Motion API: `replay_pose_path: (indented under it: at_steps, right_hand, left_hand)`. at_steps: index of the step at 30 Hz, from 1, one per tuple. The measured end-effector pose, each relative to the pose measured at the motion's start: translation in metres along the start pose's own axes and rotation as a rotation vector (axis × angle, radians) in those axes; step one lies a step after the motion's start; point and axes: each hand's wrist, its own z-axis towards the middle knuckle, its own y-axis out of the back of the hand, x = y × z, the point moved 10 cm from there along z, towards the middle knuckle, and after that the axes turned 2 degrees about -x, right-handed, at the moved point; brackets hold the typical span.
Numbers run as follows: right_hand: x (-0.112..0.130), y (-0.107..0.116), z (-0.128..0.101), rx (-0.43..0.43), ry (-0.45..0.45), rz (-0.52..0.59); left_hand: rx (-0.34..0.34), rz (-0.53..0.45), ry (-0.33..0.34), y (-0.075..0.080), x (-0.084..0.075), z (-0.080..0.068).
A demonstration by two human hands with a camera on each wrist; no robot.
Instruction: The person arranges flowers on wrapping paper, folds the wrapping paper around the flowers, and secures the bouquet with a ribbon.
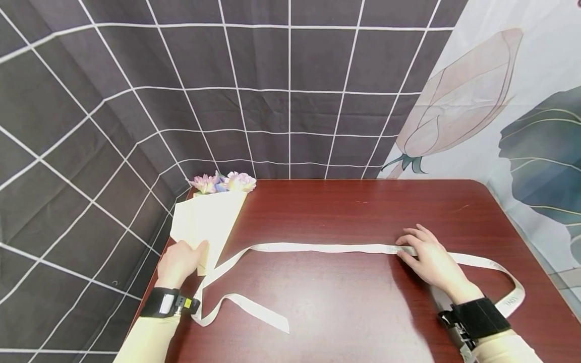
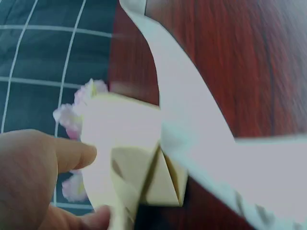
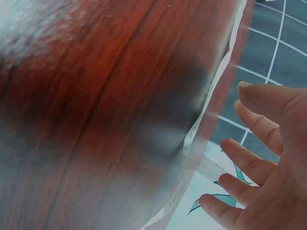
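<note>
A small bouquet [image 1: 211,214] wrapped in cream paper lies at the table's left edge, with pink and lilac flowers [image 1: 222,182] at its far end. My left hand [image 1: 180,259] grips the wrapper near its narrow lower end. Folded paper [image 2: 139,177] shows beside its fingers in the left wrist view. A long white ribbon [image 1: 317,247] runs from beside the bouquet across the table and passes beneath my right hand [image 1: 428,259]. That hand's fingers [image 3: 249,163] are spread, and the right wrist view shows nothing held in them.
The ribbon's loose end [image 1: 263,312] lies at the front left, and its other part [image 1: 513,297] loops round near the right wrist. The reddish-brown table [image 1: 340,212] meets a dark grid-patterned cloth [image 1: 317,116] behind and at left. A floral cloth [image 1: 472,101] hangs at right.
</note>
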Motion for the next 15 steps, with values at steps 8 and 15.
replay_pose_path:
  at_steps: [8,15]
  right_hand:
    - [0.004,-0.001,0.001,0.004,-0.004,-0.004]
    - [0.006,-0.002,0.001,0.007,0.006,-0.013]
  left_hand:
    - [0.025,0.002,0.015,-0.006,0.012,-0.003]
    - [0.027,-0.055,0.05,-0.008,0.014,-0.009]
